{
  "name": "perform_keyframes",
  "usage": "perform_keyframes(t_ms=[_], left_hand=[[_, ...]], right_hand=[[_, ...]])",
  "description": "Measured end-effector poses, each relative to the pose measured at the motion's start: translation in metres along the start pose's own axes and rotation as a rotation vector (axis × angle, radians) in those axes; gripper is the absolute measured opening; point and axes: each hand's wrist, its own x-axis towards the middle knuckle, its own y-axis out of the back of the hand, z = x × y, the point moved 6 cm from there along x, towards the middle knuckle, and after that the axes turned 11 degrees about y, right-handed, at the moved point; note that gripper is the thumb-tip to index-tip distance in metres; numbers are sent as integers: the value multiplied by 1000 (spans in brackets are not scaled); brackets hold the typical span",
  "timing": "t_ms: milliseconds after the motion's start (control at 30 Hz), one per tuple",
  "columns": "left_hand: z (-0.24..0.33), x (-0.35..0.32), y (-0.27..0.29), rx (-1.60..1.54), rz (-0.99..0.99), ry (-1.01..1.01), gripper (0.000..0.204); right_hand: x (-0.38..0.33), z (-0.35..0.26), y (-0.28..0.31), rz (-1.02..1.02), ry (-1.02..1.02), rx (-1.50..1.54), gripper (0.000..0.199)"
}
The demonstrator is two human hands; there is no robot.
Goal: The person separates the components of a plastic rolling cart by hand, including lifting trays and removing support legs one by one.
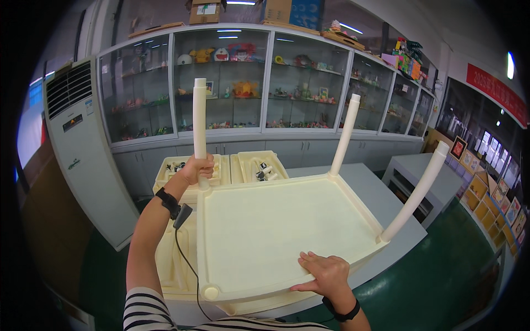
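Observation:
A cream plastic shelf tray with a raised rim lies in front of me. White tubular posts stand at three of its corners: the far left post, the far right post and the near right post. My left hand is wrapped around the lower part of the far left post. At the near edge my right hand grips the tray's rim, fingers over the top surface; its underside grip is hidden. The near left corner shows a round bare socket.
Behind the tray, cream bins hold small black and white parts. More cream molded pieces lie at the left on the grey table. A cable hangs from my left wrist strap. Glass cabinets and an air conditioner stand beyond.

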Motion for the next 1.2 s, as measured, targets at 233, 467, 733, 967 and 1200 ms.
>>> perform_keyframes(t_ms=[233, 467, 733, 967, 1200], left_hand=[[5, -19, -20, 458, 843, -482, 23], [4, 3, -5, -49, -177, 56, 23], [44, -64, 59, 134, 724, -278, 27], [-213, -222, 205, 1180, 997, 277, 66], [-320, -293, 224, 1637, 1225, 471, 68]], right_hand=[[-1, 1, -5, -24, -38, -10, 54], [-2, -2, -1, -26, -22, 23, 54], [1, 2, -4, 27, -60, -13, 55], [7, -2, -8, 48, -123, -41, 55], [17, -1, -7, 61, -119, -56, 54]])
